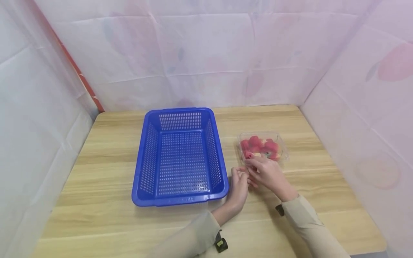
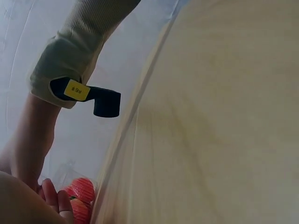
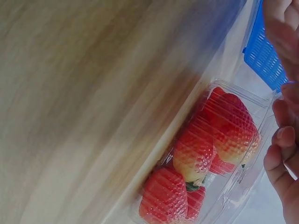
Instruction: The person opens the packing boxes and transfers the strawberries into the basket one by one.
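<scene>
A clear plastic box (image 1: pixel 285 152) of red strawberries (image 1: pixel 255 141) lies on the right of the table in the head view. My right hand (image 1: pixel 267 175) is at the box's near edge, fingers bent and fingertips close to the strawberries. Just left of it, my left hand (image 1: pixel 238 190) has bent fingers that meet the right hand's fingertips. In the right wrist view, the strawberries (image 3: pixel 194 151) show through the clear plastic, with fingers (image 3: pixel 275 168) right beside the box. Whether either hand grips the plastic I cannot tell; the fingertips partly hide one another.
A blue plastic basket (image 1: pixel 139 195) with slotted walls stands left of the box, its near right corner close to my left hand. The wooden table (image 1: pixel 106 179) has pale cloth walls (image 1: pixel 206 50) at its back and sides.
</scene>
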A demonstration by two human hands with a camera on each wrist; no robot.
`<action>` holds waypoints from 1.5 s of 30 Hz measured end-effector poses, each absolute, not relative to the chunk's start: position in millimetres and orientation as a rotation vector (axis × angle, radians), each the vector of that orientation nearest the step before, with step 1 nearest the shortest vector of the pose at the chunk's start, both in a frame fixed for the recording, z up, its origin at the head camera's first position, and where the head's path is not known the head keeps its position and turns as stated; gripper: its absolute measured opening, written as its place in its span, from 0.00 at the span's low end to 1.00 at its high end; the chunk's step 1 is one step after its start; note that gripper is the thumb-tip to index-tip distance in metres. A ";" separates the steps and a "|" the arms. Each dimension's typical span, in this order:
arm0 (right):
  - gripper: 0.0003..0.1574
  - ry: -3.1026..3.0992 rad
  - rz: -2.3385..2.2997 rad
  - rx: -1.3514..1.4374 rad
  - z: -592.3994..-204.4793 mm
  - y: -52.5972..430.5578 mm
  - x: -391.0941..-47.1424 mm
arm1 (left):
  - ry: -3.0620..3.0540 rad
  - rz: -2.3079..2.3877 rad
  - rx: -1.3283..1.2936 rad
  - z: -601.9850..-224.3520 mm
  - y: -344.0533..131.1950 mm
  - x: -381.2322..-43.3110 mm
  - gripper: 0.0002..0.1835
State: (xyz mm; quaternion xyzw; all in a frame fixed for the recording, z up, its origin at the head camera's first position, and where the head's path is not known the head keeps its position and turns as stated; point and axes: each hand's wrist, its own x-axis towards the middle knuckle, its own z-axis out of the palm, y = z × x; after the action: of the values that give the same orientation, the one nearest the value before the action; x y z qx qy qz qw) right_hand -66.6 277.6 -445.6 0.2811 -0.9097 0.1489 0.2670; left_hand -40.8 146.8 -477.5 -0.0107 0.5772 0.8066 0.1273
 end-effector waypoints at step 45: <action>0.11 -2.504 0.473 0.730 -440.2 274.7 -80.4 | 1.650 2.609 -0.124 -507.2 171.8 -69.8 0.10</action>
State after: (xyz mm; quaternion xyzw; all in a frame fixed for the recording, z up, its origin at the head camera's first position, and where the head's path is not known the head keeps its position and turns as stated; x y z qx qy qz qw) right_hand -80.4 274.7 -440.2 0.2670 -0.9164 0.1731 0.2429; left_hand -69.8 171.8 -507.2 -0.0401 0.5338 0.8443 0.0261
